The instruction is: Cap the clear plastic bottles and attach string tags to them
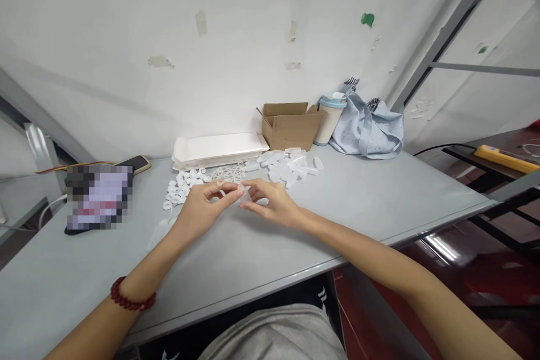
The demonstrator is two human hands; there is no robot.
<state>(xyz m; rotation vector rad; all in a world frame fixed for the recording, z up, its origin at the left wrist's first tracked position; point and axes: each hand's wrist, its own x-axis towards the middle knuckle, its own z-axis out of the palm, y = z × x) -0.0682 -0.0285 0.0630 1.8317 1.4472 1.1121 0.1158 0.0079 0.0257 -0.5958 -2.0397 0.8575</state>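
Observation:
Over the middle of the grey table, my left hand and my right hand meet at the fingertips. Both pinch a small translucent plastic piece, partly covered by the fingers. Just beyond my left hand lies a pile of small white ring-like plastic parts. Thin white cords are heaped behind the fingertips. Past my right hand sits a pile of clear plastic pieces like the held one. Beside my left forearm is another translucent item, partly hidden by the arm.
Against the wall stand a flat white box, an open cardboard box, a cup with a blue lid and a light blue cloth bag. At left lie a phone and a blurred-out object.

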